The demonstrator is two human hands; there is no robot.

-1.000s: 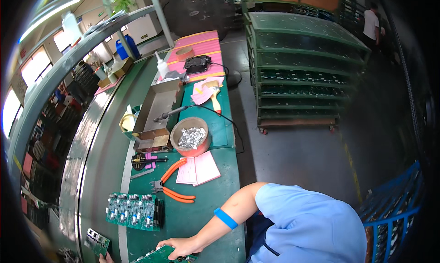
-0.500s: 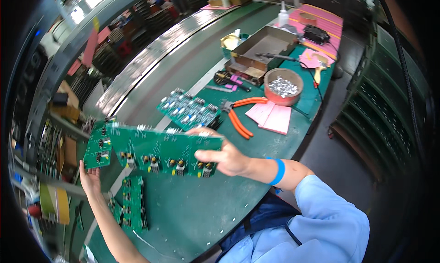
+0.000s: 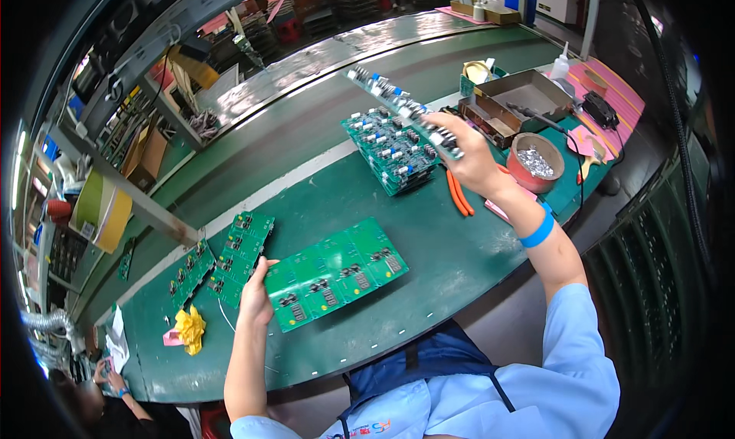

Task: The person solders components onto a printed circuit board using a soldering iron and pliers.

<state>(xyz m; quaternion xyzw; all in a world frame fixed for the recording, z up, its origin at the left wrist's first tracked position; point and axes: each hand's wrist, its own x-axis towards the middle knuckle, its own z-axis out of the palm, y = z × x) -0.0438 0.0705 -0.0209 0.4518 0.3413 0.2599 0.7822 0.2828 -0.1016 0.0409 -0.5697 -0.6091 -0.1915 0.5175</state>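
Observation:
My left hand (image 3: 258, 292) grips the left end of a green circuit board (image 3: 337, 274), held nearly flat above the table with its small displays and buttons facing up. Farther right, my right hand (image 3: 476, 159) pinches the near end of a second, tilted circuit board (image 3: 398, 104), its white, blue and black parts showing. Just below that board sits a stack of circuit boards (image 3: 394, 152) with similar parts, partly covered by it. Two more boards, a populated panel (image 3: 241, 255) and a narrower panel (image 3: 191, 273), lie left of my left hand.
Orange-handled cutters (image 3: 458, 194) lie beside the stack, partly behind my right arm. Past them stand a round tub of metal bits (image 3: 536, 162), a metal tray (image 3: 528, 98) and a soldering iron (image 3: 540, 116). A crumpled yellow cloth (image 3: 189, 330) lies at left; another person's hands (image 3: 111, 374) show beyond.
My right hand has risen away to the far right with its board, now over the stack. My left hand has brought its board nearer, over the table. The view has swung left.

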